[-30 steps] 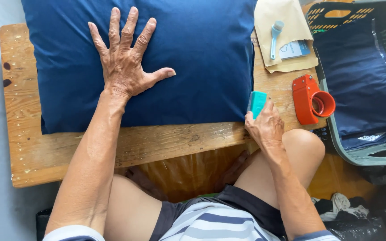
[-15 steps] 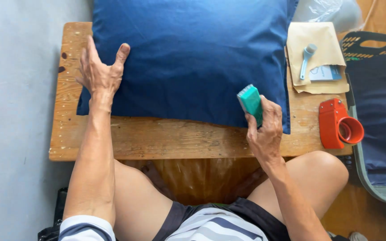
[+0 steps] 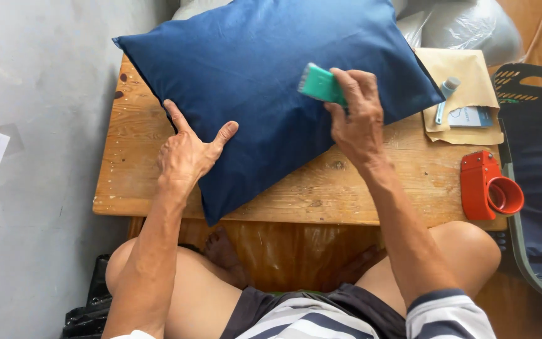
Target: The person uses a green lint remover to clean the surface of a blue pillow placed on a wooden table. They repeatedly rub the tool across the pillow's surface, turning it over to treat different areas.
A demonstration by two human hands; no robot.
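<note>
A dark blue pillow point(image 3: 265, 69) lies turned at an angle on a low wooden table point(image 3: 371, 194), one corner hanging past the front edge. My left hand point(image 3: 188, 154) grips the pillow's near left edge, thumb on top of the fabric. My right hand point(image 3: 354, 119) holds a small teal brush point(image 3: 320, 83) pressed against the pillow's top face, near its middle.
A tan envelope point(image 3: 465, 78) with a light blue tool point(image 3: 445, 94) and a small card lies at the table's back right. An orange tape dispenser point(image 3: 490, 188) sits at the right edge. A grey basket point(image 3: 537, 169) with blue cloth stands to the right. Clear plastic bags lie behind.
The pillow has been turned so one corner points toward me. My left hand moved from its left edge to the near corner. My right hand carried the teal brush up onto the pillow.
</note>
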